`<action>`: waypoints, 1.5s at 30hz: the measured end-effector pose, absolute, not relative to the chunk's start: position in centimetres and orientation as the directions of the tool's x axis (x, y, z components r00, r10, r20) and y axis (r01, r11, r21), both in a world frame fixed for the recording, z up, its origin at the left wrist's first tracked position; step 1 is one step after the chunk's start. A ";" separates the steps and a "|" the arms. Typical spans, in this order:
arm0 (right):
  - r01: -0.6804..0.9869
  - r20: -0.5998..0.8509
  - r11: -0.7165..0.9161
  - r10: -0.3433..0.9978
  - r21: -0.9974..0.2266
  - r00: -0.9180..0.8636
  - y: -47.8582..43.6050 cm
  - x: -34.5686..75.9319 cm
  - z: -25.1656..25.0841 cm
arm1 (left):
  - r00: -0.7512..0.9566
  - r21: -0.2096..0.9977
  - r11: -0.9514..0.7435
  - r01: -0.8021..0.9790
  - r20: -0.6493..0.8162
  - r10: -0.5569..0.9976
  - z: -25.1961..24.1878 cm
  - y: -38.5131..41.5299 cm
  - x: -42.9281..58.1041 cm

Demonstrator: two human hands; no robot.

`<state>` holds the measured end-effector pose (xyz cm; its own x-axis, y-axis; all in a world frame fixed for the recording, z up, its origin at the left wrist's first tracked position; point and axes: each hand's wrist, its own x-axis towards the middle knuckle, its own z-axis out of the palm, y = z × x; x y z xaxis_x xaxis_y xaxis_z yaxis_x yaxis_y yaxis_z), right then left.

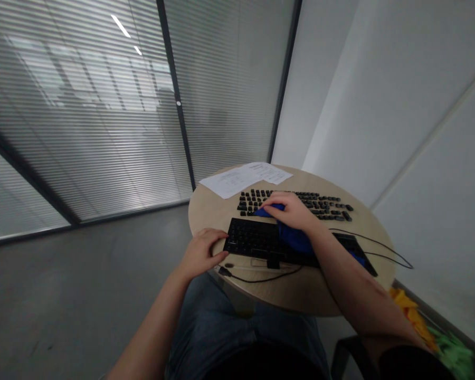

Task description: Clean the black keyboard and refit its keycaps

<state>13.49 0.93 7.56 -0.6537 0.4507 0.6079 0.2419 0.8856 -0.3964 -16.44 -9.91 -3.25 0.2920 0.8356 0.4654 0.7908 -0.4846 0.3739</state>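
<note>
Two black keyboards lie on a small round wooden table [301,295]. My left hand [201,254] rests at the left end of the near keyboard [257,240], fingers curled over its corner. My right hand [291,210] is closed on a blue cloth [295,237] and presses it against the near edge of the far keyboard [324,205]. The cloth trails back under my wrist and over the near keyboard.
Two printed sheets of paper [237,179] lie at the table's far edge. Black cables [380,247] run across the right side and along the front. A glass partition with blinds [103,116] stands behind. Orange and green items [427,327] sit at lower right.
</note>
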 end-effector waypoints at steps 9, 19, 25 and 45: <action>0.460 0.883 0.834 0.428 -0.304 -0.193 -0.1 21.0 13.9 | 0.308 0.353 -0.500 0.791 0.476 0.824 -3.4 -9.3 -16.8; 0.661 0.146 0.701 0.708 -0.268 -0.691 -2.5 29.4 4.0 | 0.252 0.437 -0.483 0.759 0.487 0.836 -2.8 -8.3 -16.8; 0.700 0.111 0.674 0.734 -0.236 -0.670 -3.8 28.3 2.6 | 0.397 0.367 -0.589 0.720 0.478 0.783 -1.2 -5.7 -14.0; 0.583 0.325 0.808 0.574 -0.082 -0.751 -2.1 7.3 2.6 | 0.533 0.222 -0.632 0.742 0.375 0.758 -3.5 -2.3 -14.0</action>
<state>7.29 -2.13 2.64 -0.7513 0.5745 0.3249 0.5828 0.8085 -0.0821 -14.04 -2.28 -3.48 0.5333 0.7583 0.3750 0.7423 -0.6320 0.2224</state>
